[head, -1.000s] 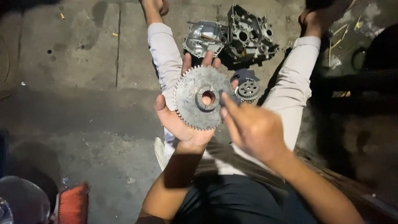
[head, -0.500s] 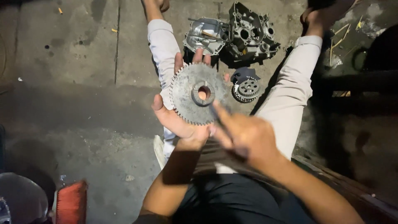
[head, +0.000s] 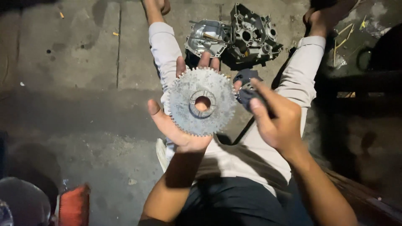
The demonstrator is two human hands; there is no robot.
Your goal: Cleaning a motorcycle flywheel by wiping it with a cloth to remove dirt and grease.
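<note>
Sitting on the concrete floor [head: 75,117] with legs stretched out, a person holds the work over their lap. Nearest the camera, an orange-red object [head: 74,205] stands at the lower left beside a blurred round shape.

As a judgement, the work looks part-way: the parts lie apart, nothing is joined, and the gear [head: 202,101] is out in the hand being looked over or wiped rather than fitted anywhere.

The left hand [head: 180,125] is spread open, palm up, with the gear lying flat on it; fingertips show past the far rim and the thumb stands free at the near left edge. The gear is a grey, toothed disc with a round centre hole, held between the thighs above the lap.

The right hand [head: 274,121] is curled, fingers closed around a dark cloth [head: 247,94] just beside the gear's right edge; whether cloth and teeth touch I cannot tell.

Farther off, between the shins, a silver cover [head: 207,37] and a dark engine case [head: 253,35] lie side by side on the floor.
</note>
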